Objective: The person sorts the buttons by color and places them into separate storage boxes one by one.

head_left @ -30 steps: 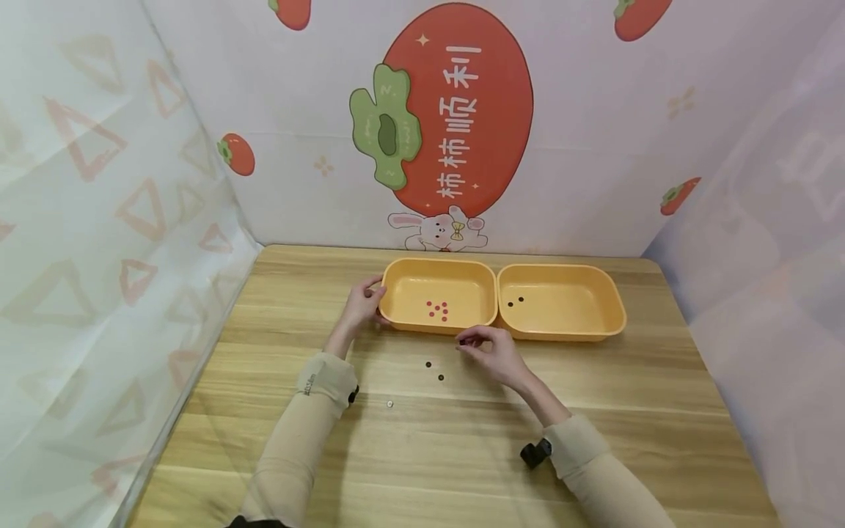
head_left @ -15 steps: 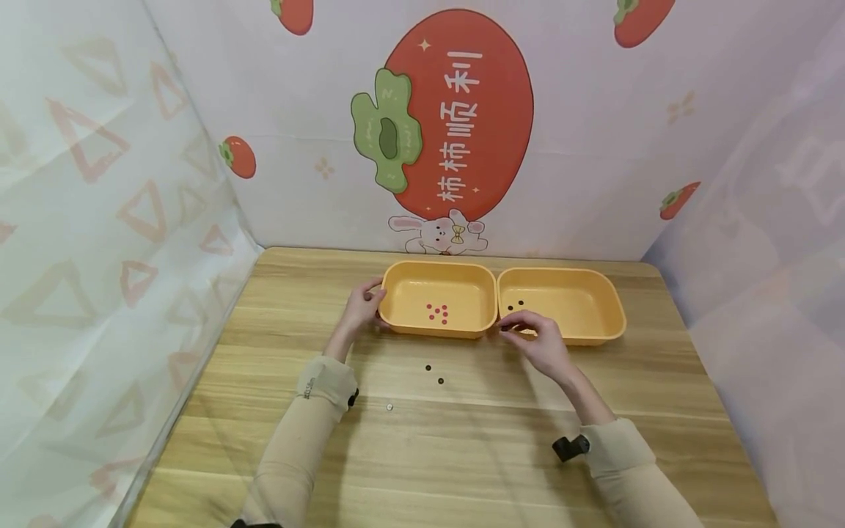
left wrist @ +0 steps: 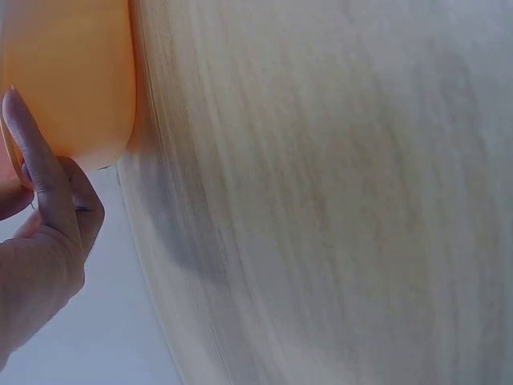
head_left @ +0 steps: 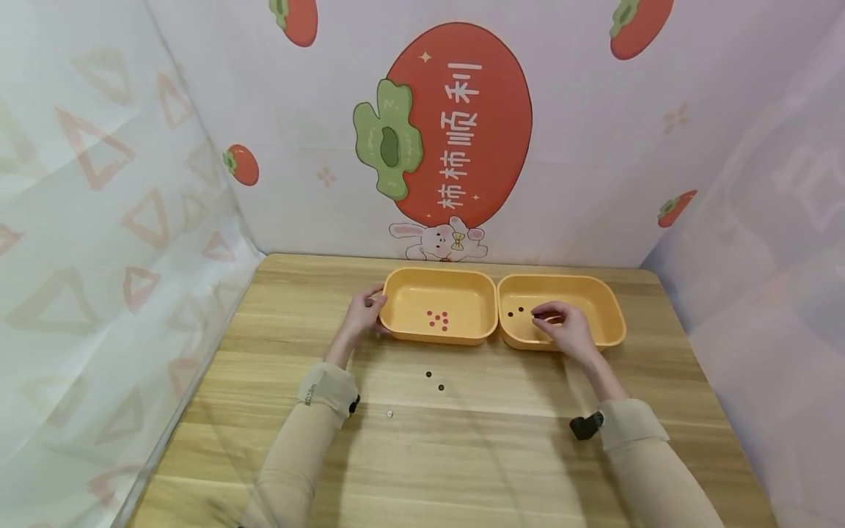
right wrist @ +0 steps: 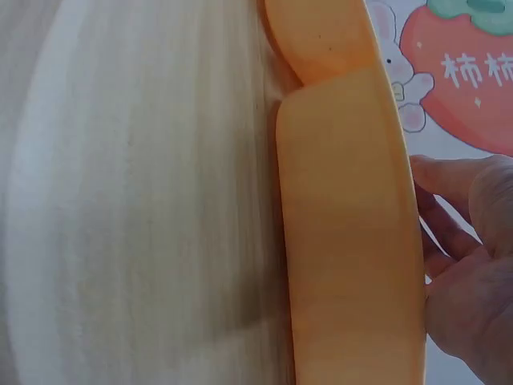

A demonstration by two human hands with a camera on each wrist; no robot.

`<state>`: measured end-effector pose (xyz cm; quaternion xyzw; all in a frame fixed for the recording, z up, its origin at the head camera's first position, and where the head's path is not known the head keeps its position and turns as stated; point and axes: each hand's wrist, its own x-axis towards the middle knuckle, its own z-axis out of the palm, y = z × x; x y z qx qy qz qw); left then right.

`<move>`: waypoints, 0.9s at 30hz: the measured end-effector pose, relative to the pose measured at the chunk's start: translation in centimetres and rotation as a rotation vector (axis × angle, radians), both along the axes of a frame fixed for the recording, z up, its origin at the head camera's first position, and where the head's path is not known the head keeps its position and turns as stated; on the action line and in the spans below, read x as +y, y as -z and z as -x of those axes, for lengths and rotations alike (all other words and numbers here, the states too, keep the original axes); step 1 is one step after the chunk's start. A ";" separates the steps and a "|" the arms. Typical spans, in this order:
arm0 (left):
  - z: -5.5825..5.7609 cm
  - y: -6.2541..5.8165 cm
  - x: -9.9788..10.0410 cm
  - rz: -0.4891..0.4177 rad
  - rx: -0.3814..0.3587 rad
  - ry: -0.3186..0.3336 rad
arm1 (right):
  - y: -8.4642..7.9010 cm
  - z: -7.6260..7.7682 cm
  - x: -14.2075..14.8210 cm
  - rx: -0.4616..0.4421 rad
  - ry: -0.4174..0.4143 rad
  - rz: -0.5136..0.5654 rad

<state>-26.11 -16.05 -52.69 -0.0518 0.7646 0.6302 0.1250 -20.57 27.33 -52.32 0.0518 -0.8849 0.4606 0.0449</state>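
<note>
My left hand (head_left: 361, 314) holds the left end of the left yellow-orange tray (head_left: 441, 274), thumb and fingers pinching its rim. In the left wrist view the fingers (left wrist: 48, 180) lie along the outside of that wall. Several pink-red buttons (head_left: 438, 317) lie on this tray's floor. Over the right yellow-orange tray (head_left: 597, 343) is my right hand (head_left: 571, 331), pinching a small dark button (head_left: 538, 317) between thumb and fingers. Two dark buttons (head_left: 521, 309) lie just left of those fingertips in the same tray. From the right wrist, the tray wall hides the fingertips.
In front of the trays, two dark buttons (head_left: 441, 387) lie on the wooden table (head_left: 475, 455). A small pale button (head_left: 389, 413) is nearer the left forearm. The trays stand side by side near the back edge, before a printed backdrop (head_left: 568, 183).
My right hand has moved right with the dark button, from in front of the left tray to over the right one. The left hand keeps its hold on the left tray.
</note>
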 end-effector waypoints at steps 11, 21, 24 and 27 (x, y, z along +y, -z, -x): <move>0.1 -0.2 0.0 0.017 0.015 0.005 | 0.6 3.2 0.3 -0.037 0.008 -0.030; 0.1 -0.2 -0.4 0.011 0.011 0.007 | 1.0 5.4 -0.1 -0.165 -0.056 -0.133; 0.1 0.2 -0.3 0.012 0.011 0.016 | 1.3 5.7 0.0 -0.183 -0.054 -0.161; 0.1 0.5 -0.3 0.015 0.005 0.018 | 1.6 5.7 0.1 -0.196 -0.064 -0.171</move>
